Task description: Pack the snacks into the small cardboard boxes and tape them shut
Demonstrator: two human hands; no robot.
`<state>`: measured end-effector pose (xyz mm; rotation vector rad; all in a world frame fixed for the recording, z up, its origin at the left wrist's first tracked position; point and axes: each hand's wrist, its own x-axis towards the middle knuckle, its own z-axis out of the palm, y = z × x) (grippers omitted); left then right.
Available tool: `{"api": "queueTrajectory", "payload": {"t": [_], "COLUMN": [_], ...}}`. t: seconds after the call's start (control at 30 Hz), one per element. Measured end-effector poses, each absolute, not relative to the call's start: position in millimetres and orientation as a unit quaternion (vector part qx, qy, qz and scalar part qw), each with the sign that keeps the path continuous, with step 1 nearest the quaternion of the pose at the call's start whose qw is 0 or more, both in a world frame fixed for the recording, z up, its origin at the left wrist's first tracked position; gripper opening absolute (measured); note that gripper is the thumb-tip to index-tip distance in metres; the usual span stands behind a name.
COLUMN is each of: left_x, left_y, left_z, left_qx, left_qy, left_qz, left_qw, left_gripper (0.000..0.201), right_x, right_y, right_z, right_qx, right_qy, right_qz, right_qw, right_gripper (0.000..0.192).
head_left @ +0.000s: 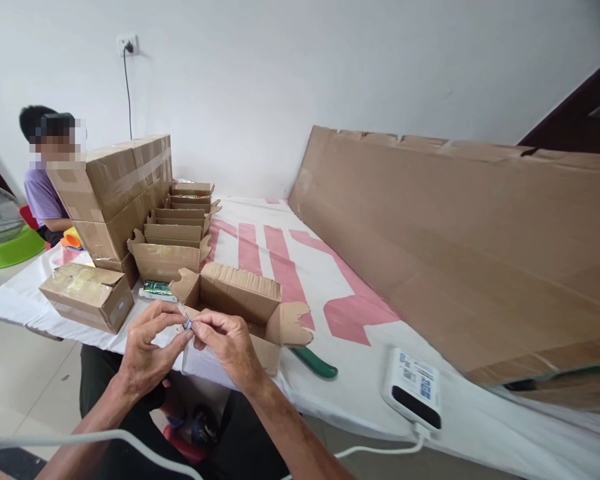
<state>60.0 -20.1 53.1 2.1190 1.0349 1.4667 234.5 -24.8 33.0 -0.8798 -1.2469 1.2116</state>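
My left hand (pixel 153 343) and my right hand (pixel 225 340) meet over the table's front edge, thumbs and forefingers pinched together. Between the fingertips is a small blue strip-like piece (pixel 187 323), too small for its kind to be told. Something clear and thin seems to hang below it. Just beyond my hands stands an open cardboard box (pixel 243 290) with its flaps spread; its inside is partly hidden. A green handle (pixel 315 363) sticks out beside the box on the right. Left of the box lies a green-and-white packet (pixel 159 290).
A closed carton (pixel 85 293) sits at the left, before stacked cartons (pixel 125 180). Several open boxes (pixel 173 257) line up behind. A large cardboard sheet (pixel 455 247) leans at right. A white device (pixel 413 387) with a cable lies near the edge. Another person (pixel 47 190) sits far left.
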Motion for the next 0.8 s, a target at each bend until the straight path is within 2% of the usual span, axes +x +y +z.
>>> {"api": "queueTrajectory", "payload": {"t": [0.47,0.6,0.8], "left_x": [61.7,62.3,56.9], "left_y": [-17.5,-17.4,-16.1], "left_z": [55.7,56.3,59.7], "left_qx": [0.806,0.8,0.773], "left_qy": [0.3,0.304,0.345], "left_qz": [0.505,0.509,0.497], "left_qw": [0.076,0.097,0.191], "left_gripper": [0.017,0.018,0.018], "right_x": [234.8,234.7,234.4], "right_y": [-30.0,-30.5,-28.3], "right_z": [30.7,32.6,29.3], "right_qx": [-0.361,-0.368,-0.386], "right_qy": [-0.594,-0.598,-0.589], "right_qz": [0.396,0.384,0.397], "right_qw": [0.6,0.6,0.589], "right_gripper": [0.024,0.023,0.023]}}
